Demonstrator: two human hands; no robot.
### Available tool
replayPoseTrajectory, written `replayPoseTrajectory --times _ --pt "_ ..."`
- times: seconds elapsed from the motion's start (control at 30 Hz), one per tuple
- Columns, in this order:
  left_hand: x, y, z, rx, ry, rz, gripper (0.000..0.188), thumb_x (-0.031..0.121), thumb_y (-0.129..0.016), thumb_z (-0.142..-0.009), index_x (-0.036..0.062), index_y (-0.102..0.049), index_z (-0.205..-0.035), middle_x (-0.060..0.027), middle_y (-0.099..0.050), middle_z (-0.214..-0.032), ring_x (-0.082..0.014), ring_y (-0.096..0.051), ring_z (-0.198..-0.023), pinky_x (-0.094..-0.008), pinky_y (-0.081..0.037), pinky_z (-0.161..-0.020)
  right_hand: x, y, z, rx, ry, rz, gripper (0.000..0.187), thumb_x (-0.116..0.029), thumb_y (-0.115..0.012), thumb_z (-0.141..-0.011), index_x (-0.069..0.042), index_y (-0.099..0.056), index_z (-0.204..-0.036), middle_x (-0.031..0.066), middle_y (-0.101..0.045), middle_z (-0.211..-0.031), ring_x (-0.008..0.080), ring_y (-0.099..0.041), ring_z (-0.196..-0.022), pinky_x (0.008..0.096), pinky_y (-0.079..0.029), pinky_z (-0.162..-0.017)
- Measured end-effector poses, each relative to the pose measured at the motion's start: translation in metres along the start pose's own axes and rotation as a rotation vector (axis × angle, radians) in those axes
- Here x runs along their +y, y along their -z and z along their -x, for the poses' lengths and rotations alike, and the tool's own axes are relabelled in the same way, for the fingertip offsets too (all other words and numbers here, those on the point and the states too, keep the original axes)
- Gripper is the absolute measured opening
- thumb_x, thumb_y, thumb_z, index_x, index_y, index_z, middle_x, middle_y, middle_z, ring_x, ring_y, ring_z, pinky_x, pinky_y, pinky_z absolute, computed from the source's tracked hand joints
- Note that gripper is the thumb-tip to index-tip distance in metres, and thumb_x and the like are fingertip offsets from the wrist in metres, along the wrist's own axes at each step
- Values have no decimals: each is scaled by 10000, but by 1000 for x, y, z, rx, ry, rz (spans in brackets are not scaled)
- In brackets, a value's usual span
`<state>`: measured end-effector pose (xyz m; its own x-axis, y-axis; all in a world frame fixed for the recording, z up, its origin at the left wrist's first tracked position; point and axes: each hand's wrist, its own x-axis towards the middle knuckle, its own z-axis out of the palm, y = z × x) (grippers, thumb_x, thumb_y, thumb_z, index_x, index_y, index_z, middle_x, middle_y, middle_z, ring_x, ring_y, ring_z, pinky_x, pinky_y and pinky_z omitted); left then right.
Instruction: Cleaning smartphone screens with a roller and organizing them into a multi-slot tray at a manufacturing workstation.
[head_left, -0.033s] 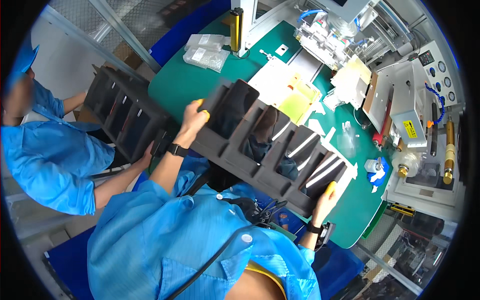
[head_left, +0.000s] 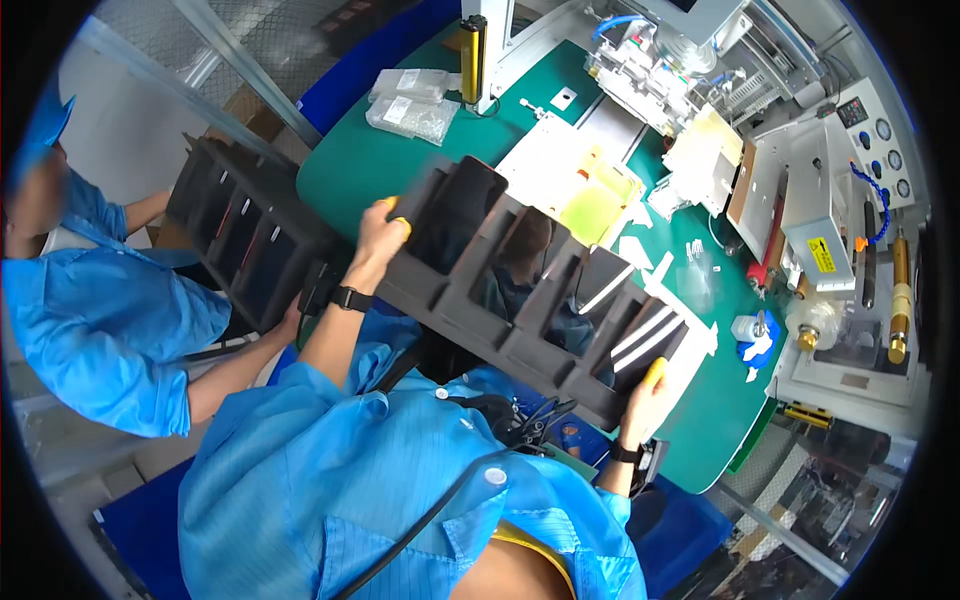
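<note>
A black foam tray (head_left: 490, 335) is held up in front of me, tilted, over the near edge of the green table. Its slots carry several glossy dark glass panels (head_left: 463, 215) that reflect the lights. My left hand (head_left: 378, 238) grips the tray's left end, and my right hand (head_left: 645, 405) closes round its right end. Yellow covers show on fingertips of both hands. The fingers beneath the tray are hidden.
At my left a co-worker in blue holds a similar black tray (head_left: 240, 235) of dark panels. On the green table (head_left: 345, 165) are clear plastic boxes (head_left: 412, 118), a yellow-green fixture (head_left: 598, 205) and a blue-and-white bottle (head_left: 750, 330). Machinery (head_left: 660, 85) stands at the back right.
The tray and both my hands have shifted slightly to the left. My grip looks the same.
</note>
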<state>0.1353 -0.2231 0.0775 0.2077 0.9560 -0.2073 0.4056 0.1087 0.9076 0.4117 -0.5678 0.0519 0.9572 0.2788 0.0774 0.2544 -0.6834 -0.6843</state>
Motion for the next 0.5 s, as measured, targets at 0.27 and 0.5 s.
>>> replayPoseTrajectory --times 0.27,0.5 --pt "-56 73 -61 174 204 -407 452 104 -445 -643 103 -571 -1077 -132 -606 -972 -283 -572 -906 -341 -424 -796 -53 -76 84 -55 160 167 279 -236 -478 -861 29 -565 -843 212 -563 -733 378 -536 -677 417 -418 -604" --pt "-146 120 -141 184 217 -389 482 84 -427 -663 4 -510 -1131 -156 -576 -987 -254 -538 -931 -298 -402 -789 -83 -147 123 -238 245 229 228 -178 -532 -809 38 -532 -882 221 -546 -789 388 -529 -727 427 -436 -657"
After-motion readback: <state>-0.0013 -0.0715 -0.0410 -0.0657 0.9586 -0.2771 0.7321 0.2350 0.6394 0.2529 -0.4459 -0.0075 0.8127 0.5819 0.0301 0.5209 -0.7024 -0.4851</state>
